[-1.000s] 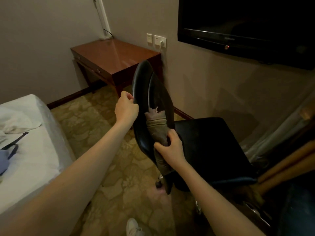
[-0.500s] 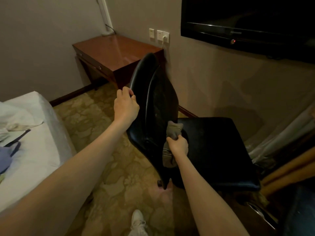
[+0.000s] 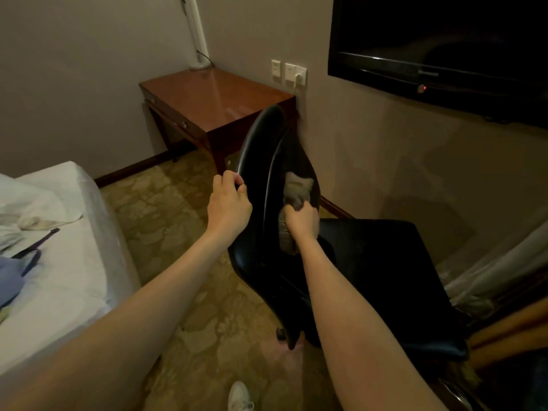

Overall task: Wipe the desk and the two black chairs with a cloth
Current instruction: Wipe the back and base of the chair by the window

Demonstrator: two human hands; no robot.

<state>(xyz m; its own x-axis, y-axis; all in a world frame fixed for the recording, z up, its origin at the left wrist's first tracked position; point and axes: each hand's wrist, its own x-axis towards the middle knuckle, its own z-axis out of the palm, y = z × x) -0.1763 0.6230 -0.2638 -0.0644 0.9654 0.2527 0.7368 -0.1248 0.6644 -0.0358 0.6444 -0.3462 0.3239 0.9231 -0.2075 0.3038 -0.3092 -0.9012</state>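
Cloth point(image 3: 298, 185) bunched in right grip point(image 3: 304, 219) against black chair point(image 3: 258, 247) backrest, left grip point(image 3: 229, 204) clasping its edge, desk point(image 3: 213, 96) behind, patterned carpet point(image 3: 166, 221)

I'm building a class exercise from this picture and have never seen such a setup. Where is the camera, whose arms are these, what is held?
No machine here: a person wears a wide-angle camera on the head, so you look down along their own arms. The left hand grips the edge of the black chair's backrest. The right hand holds a grey cloth against the backrest's front, above the seat. Behind stands the wooden desk, a white pole's base at its far corner. A bed lies at the left.
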